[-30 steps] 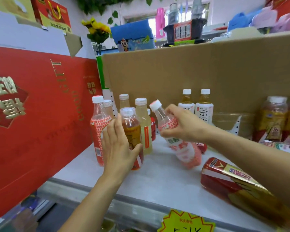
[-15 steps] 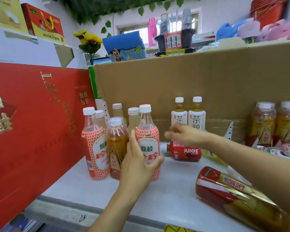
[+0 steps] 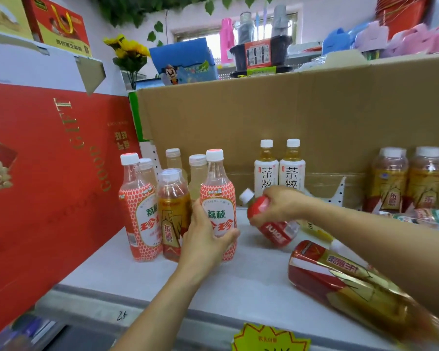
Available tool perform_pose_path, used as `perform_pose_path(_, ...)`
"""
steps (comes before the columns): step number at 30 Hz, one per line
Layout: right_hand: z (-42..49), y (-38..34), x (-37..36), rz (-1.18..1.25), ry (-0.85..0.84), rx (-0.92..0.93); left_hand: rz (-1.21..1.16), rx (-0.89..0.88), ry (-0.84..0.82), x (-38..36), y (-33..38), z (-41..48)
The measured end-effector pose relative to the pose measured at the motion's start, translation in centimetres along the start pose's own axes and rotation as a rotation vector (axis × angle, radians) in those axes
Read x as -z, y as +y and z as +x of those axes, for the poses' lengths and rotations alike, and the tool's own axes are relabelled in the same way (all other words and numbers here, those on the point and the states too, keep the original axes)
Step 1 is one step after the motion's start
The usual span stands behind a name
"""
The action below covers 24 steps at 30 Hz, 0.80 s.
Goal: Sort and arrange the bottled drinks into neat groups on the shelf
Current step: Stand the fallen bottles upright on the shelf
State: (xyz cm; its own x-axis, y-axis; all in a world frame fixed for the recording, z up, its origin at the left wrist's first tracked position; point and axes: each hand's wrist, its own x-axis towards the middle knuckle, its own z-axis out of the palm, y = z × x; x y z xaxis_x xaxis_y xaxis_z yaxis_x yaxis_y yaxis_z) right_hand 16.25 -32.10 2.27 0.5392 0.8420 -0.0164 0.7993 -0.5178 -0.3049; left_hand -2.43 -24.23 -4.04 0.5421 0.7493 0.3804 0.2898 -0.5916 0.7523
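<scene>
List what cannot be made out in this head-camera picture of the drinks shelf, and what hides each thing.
1. Head view, pale bottles at the back: labels hidden by the front bottles.
2. Head view, red juice bottle: shoulder covered by the right hand.
3. Head view, lying gold-and-red bottle: blurred, partly behind the right forearm.
4. Head view, yellow price tag: cut off by the bottom edge.

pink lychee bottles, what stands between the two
Head view: an amber bottle stands between the left pink bottle and the right pink bottle, gripped by the left hand; right hand grips the red juice bottle.
</scene>
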Motion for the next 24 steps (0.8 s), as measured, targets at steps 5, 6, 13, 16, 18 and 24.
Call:
perform_pose_path(5,-1.2,-0.2,-0.8,0.388,0.029,0.101,-0.016,0.022,-0.005,-0.4,0.1,0.4)
perform_pose_path(6,-1.2,-0.3,-1.2,0.402,0.025,0.099,-0.016,0.024,-0.007,-0.4,0.1,0.5)
perform_pose_path(13,-3.4,0.0,-0.3,0.399,-0.011,0.106,0.013,0.017,0.02,-0.5,0.4,0.3)
perform_pose_path(16,-7.4,2.6,1.3,0.381,0.059,0.092,0.061,-0.169,0.164,-1.5,2.1,-3.9)
perform_pose_path(18,-11.1,4.6,2.4,0.363,0.056,0.078,0.087,-0.399,0.071,-2.8,4.3,-6.7)
perform_pose_path(24,-21.7,8.8,2.9,0.122,-0.009,0.042,0.383,-0.69,-0.433,-7.6,7.8,-8.1)
